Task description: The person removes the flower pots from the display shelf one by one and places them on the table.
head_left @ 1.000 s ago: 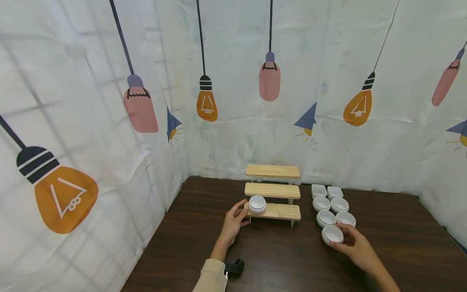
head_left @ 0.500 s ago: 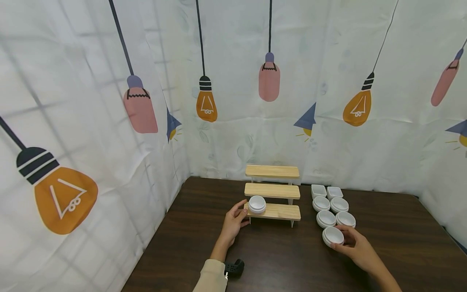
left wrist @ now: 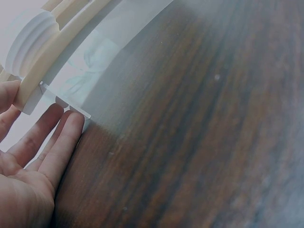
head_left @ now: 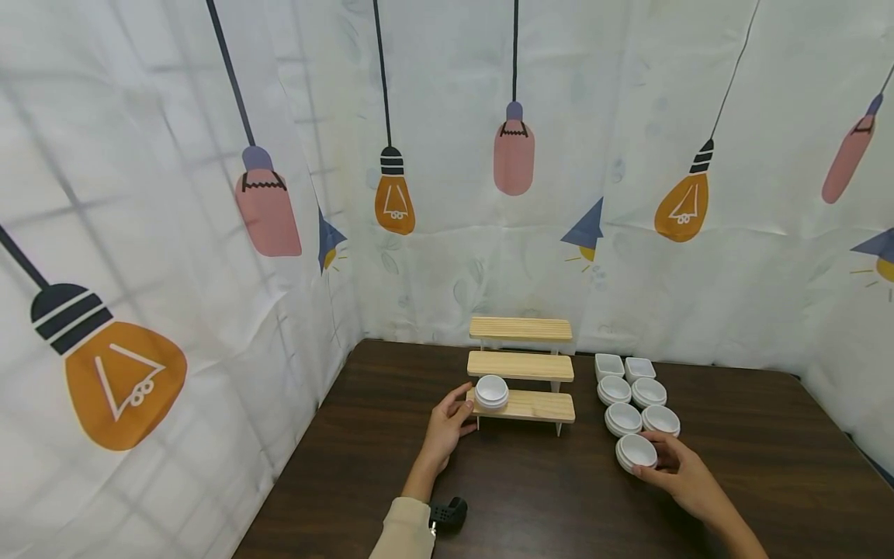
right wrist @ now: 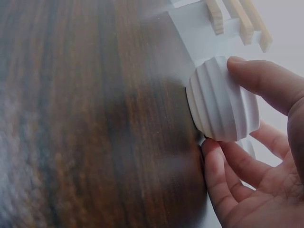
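Observation:
My right hand (head_left: 687, 475) holds a stack of small round white bowls (head_left: 635, 450) at the front of a group on the table. In the right wrist view, the thumb presses one side of the ridged stack (right wrist: 218, 102) and fingertips touch the other. My left hand (head_left: 445, 425) is at the left end of a three-tier wooden shelf stand (head_left: 541, 404), with its fingers around the lowest board's end. Another white bowl stack (head_left: 492, 392) sits on that board beside the left fingertips. In the left wrist view, loosely extended fingers (left wrist: 64, 142) lie by the clear leg under the board.
Behind the right hand stand several round white bowl stacks (head_left: 623, 418), with two square white dishes (head_left: 609, 365) behind them. The dark wooden table (head_left: 545, 497) meets a white curtain (head_left: 433, 279) printed with lamps. A black band (head_left: 449, 512) is on the left wrist.
Almost nothing differs. Both hands keep their places at the shelf and the bowls, and the whole head view shifts very slightly.

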Motion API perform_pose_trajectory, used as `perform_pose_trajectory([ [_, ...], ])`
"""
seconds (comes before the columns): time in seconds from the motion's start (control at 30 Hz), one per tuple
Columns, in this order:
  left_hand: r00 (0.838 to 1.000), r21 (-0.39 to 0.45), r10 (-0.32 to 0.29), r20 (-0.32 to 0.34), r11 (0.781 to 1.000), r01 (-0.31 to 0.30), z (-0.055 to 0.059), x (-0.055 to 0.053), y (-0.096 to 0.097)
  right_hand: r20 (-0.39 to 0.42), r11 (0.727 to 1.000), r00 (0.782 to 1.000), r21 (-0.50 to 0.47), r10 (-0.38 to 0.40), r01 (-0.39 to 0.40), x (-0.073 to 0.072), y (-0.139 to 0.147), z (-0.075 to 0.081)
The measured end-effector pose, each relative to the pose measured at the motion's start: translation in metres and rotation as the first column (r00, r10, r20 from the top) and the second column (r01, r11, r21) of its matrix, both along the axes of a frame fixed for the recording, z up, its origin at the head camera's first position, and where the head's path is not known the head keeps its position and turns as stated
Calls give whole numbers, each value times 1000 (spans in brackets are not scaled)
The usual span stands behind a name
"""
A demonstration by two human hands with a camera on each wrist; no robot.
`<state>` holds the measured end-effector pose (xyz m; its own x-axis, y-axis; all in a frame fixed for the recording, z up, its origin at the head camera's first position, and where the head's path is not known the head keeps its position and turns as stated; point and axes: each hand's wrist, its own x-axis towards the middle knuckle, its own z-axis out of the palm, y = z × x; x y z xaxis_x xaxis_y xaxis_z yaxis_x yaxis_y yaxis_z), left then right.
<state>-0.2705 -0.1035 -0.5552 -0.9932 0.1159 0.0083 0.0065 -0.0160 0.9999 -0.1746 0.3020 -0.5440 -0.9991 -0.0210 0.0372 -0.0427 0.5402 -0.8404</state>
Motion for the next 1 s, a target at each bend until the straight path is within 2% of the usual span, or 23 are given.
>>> perform_pose_trajectory([
  [0.4, 1000, 8, -8, -10, 1000, 8, 0, 0, -1, -48, 1000, 999, -7, 5, -6, -1, -1, -2],
  [0.63, 1000, 6, -7, -22, 1000, 7, 0, 0, -1, -50, 1000, 999, -6, 6, -6, 0, -1, 0],
  [0.87, 999, 0, -10, -36, 1000, 10, 0, 1, -1, -100, 1000, 995, 2, 1, -1, 0, 0, 1],
  [1.0, 1000, 8, -6, -20, 1000, 6, 1, 1, -1, -129, 1000, 992, 14, 1, 1, 2, 2, 6],
])
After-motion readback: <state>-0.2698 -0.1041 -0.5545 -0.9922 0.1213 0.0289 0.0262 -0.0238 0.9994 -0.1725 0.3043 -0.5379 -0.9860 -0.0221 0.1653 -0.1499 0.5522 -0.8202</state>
